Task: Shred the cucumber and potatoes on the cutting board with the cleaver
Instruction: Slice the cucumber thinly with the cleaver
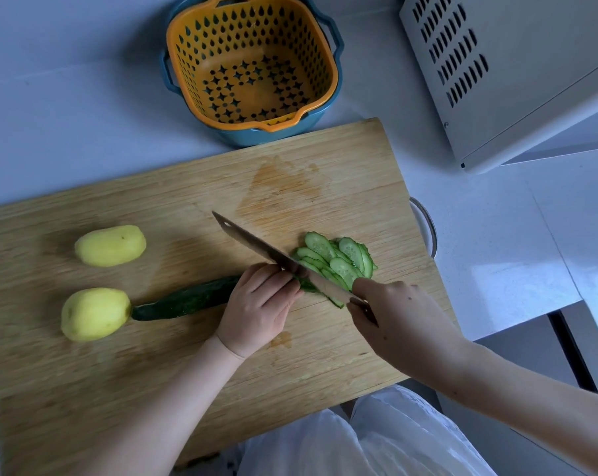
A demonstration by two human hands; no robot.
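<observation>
Pins the cucumber (187, 300), firm, bumpy-skinned and likely to roll, to the wooden board (325, 159) with the left hand (256, 309), fingers (273, 280) curled over it beside the cleaver (256, 247). Grips the steel cleaver's handle in the closed right hand (397, 314), blade leaning on thin, floppy slices (338, 257). Leaves two peeled potatoes (110, 245), smooth, hard, probably slick, at the board's left.

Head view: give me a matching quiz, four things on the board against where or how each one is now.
Things:
1. cleaver
2. cucumber
3. cucumber slices
4. potatoes

States:
A. whole, at the left end of the cutting board
B. fanned out just right of the blade
C. gripped by the right hand
D. held down by the left hand

Pairs: 1-C, 2-D, 3-B, 4-A
</observation>
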